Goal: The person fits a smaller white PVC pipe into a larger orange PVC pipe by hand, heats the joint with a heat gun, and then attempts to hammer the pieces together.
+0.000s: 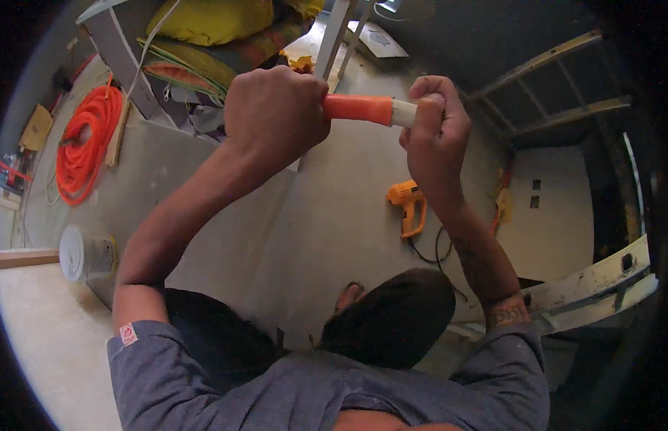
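My left hand (276, 108) is wrapped in a fist round an orange pipe (362, 109), which points out to the right. Gripped by the fingers of my right hand (438, 129) is a short white tube (403, 113). The tube meets the orange pipe's open end; how far one sits inside the other I cannot tell. Both pieces are held level, in line, above the floor. On the floor below my right hand lies a yellow-orange heat gun (408, 208) with a black cord.
A coil of orange corrugated conduit (86, 147) lies at the left, with a white bucket (86, 251) nearer me. Yellow sacks and folded cloth (204, 29) are piled beyond my left hand. A ladder (592, 280) is at the right; a metal frame (556, 86) leans behind it.
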Action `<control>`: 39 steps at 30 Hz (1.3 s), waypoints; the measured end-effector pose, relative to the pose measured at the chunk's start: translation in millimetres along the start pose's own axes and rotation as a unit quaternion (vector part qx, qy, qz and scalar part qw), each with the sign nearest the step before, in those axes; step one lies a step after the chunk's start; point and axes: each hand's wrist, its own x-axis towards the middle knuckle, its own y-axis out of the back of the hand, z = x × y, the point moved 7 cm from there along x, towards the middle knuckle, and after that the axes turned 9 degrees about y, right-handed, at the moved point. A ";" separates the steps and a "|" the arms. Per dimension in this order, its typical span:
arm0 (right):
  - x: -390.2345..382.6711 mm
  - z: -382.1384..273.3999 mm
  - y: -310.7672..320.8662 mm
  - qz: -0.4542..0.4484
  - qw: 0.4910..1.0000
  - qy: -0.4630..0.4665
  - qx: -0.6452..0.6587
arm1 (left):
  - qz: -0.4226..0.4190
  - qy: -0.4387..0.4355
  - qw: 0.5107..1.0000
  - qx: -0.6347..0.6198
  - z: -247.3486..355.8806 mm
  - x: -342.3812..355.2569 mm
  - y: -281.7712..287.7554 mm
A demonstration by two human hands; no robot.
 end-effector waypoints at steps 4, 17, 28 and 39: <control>-2.4 26.7 -11.6 -0.030 0.995 -0.095 0.031 | 0.017 -0.028 0.999 0.015 -7.1 4.6 -11.9; 48.4 -16.8 29.6 -0.229 0.906 0.337 -0.115 | -0.322 0.083 0.909 -0.251 -28.1 16.6 -59.3; 56.5 -63.9 5.6 -0.233 0.808 0.507 -0.189 | -0.319 0.003 0.900 -0.298 -3.7 6.1 -54.1; 41.5 -40.1 -15.2 -0.139 0.921 0.316 -0.181 | -0.121 0.064 0.987 -0.085 -26.6 13.2 -20.0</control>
